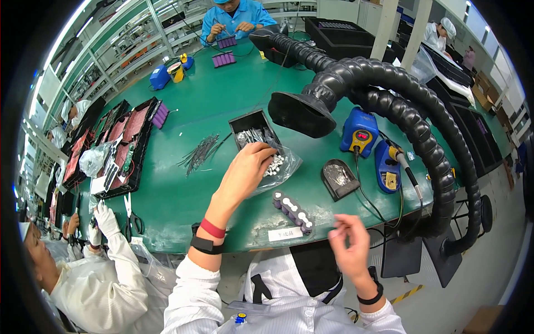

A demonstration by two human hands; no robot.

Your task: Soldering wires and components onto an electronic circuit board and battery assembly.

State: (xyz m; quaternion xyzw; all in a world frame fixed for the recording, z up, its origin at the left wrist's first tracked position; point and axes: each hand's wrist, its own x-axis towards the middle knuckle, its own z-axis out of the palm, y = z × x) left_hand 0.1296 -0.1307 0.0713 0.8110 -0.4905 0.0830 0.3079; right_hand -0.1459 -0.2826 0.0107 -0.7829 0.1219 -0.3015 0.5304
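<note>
My left hand reaches over a clear plastic bag that holds small white pieces. Its fingers are drawn together at the bag, and whatever they pinch is hidden. Just beyond, a black bin holds small metallic-looking parts. Nearer to me lies a dark purple battery pack with white patches along its top. A white printed card lies by the table's front edge. My right hand hovers off that edge, right of the pack, fingers loosely bent and apart, holding nothing visible.
A blue soldering station, an iron in its stand and a black tray stand at right. A black fume hose arches overhead. Dark strips and scissors lie left. Co-workers sit at left and across.
</note>
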